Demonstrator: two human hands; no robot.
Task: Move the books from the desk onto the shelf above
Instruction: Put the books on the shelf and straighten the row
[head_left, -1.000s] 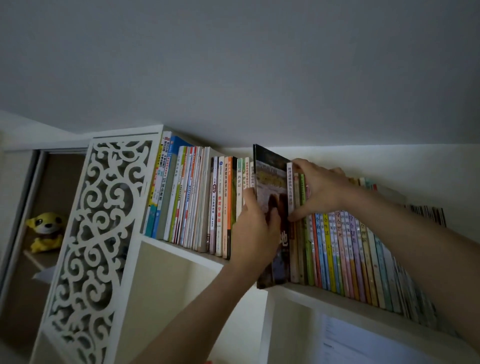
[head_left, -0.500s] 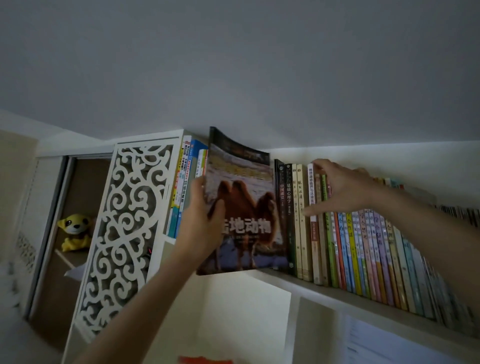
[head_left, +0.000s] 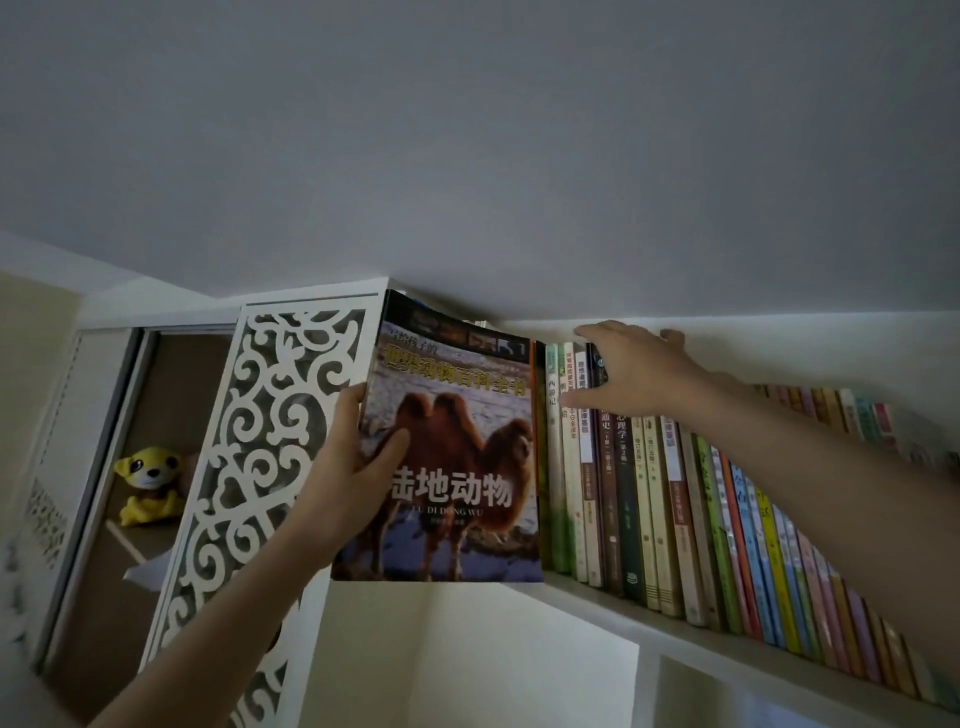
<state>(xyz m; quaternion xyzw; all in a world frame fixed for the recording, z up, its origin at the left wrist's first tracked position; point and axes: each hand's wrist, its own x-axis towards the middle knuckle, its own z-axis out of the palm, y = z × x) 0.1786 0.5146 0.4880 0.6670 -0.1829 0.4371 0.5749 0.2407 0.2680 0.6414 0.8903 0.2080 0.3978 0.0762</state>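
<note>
The left hand (head_left: 358, 467) is gripping the camel book (head_left: 457, 447), cover out, at the left end of the book row (head_left: 675, 509) on the shelf (head_left: 727, 644). The right hand (head_left: 631, 371), fingers spread, is pressing the row's tops, grasping nothing. Easing off could be letting the row topple left, closing the slot.

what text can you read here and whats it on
"陆地动物" in large white characters on the camel book cover, held by the left hand.
"LU DI DONG WU" beneath it.
Cover's yellow top title: blurred.
Spines on the shelf under the right hand: too small.
</note>
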